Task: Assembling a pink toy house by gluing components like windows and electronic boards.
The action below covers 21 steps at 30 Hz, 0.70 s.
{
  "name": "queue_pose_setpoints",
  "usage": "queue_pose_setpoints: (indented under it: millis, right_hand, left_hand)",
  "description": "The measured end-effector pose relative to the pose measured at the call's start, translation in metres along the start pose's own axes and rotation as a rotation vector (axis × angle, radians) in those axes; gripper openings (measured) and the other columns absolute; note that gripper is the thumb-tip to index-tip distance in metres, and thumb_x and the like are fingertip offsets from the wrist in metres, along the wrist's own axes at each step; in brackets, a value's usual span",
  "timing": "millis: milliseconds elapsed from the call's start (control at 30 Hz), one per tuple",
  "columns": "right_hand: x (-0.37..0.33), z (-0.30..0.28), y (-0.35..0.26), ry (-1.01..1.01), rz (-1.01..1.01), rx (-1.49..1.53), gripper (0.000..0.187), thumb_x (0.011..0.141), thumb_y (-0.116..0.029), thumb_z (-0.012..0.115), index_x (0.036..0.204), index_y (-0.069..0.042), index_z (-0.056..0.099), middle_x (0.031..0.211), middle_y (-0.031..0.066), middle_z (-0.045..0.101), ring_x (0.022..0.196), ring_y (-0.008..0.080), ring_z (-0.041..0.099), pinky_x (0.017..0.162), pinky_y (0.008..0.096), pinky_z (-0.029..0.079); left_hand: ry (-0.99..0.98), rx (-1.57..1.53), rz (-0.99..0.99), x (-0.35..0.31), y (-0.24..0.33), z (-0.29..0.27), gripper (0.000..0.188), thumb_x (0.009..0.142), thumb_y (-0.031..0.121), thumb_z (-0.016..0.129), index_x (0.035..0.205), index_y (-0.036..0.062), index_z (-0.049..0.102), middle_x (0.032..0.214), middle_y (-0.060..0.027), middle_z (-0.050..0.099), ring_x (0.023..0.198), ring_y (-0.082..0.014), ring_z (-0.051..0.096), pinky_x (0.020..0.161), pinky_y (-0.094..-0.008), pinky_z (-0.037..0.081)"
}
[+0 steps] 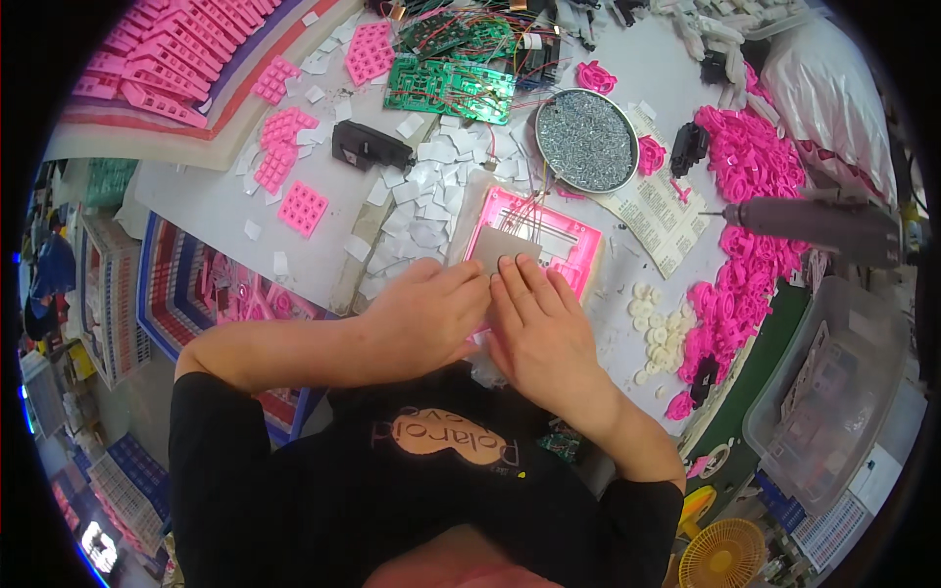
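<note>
A pink plastic housing (578, 241) lies on the table in front of me, with thin wires running into its upper part. Over its middle is a flat grey-brown square piece (503, 247). My right hand (545, 328) rests on that piece, fingers stretched out and lying flat near its lower edge. My left hand (428, 306) is at the lower left corner of the same piece, its fingers curled and pressed together. Whatever the left fingers grip is hidden. Both hands cover the lower part of the housing.
Beyond the housing stands a round tin of small screws (586, 140), near green circuit boards (449, 88) with wires. White paper pieces (431, 186) lie scattered to the left, beside pink keypads (303, 209). An electric screwdriver (818, 225) juts in from the right over heaped pink parts (750, 284).
</note>
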State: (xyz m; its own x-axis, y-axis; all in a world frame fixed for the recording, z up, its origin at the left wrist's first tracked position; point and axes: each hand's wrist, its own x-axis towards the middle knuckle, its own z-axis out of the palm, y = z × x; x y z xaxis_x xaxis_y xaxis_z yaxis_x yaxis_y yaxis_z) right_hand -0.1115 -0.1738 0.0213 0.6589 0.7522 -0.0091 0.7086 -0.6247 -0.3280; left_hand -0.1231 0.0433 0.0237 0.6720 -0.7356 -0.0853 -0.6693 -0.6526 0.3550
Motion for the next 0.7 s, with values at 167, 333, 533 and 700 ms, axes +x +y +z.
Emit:
queue_pose_setpoints:
  millis: [167,333,533,700]
  right_hand:
    - [0.004,-0.002,-0.003,0.0,0.014,-0.04,0.058,0.083,-0.028,0.069,0.129,0.006,0.058,0.14,0.0225,0.055,0.133,0.0362,0.05,0.111,0.05,0.037]
    - [0.005,-0.001,-0.011,-0.013,0.046,-0.097,0.056,0.085,-0.029,0.068,0.128,0.006,0.059,0.14,0.0226,0.055,0.133,0.036,0.05,0.109,0.0506,0.038]
    - [0.003,-0.005,-0.009,0.034,0.038,-0.017,0.052,0.085,-0.028,0.067,0.122,0.008,0.063,0.137,0.0246,0.056,0.131,0.0388,0.049,0.108,0.0512,0.038]
    - [0.001,-0.021,0.001,0.051,0.031,0.184,0.05,0.081,-0.018,0.075,0.124,0.002,0.061,0.136,0.0223,0.057,0.132,0.037,0.051,0.104,0.049,0.043]
  left_hand:
    - [0.035,-0.221,-0.072,0.066,-0.066,-0.04,0.022,0.083,0.027,0.07,0.098,0.0107,0.07,0.088,-0.012,0.067,0.087,-0.0344,0.065,0.071,-0.0448,0.052]
    - [0.385,0.137,0.13,0.194,-0.132,-0.015,0.011,0.082,0.021,0.067,0.085,0.0119,0.071,0.083,-0.0087,0.069,0.081,-0.0294,0.066,0.079,-0.045,0.049]
    - [0.149,0.365,0.043,0.224,-0.118,-0.01,0.011,0.084,0.021,0.064,0.083,0.0123,0.072,0.081,-0.0061,0.068,0.086,-0.0253,0.066,0.089,-0.0471,0.043]
    - [0.321,0.332,0.027,0.228,-0.124,-0.004,0.015,0.088,0.025,0.062,0.086,0.0126,0.07,0.085,-0.0058,0.07,0.087,-0.0242,0.066,0.089,-0.0467,0.043]
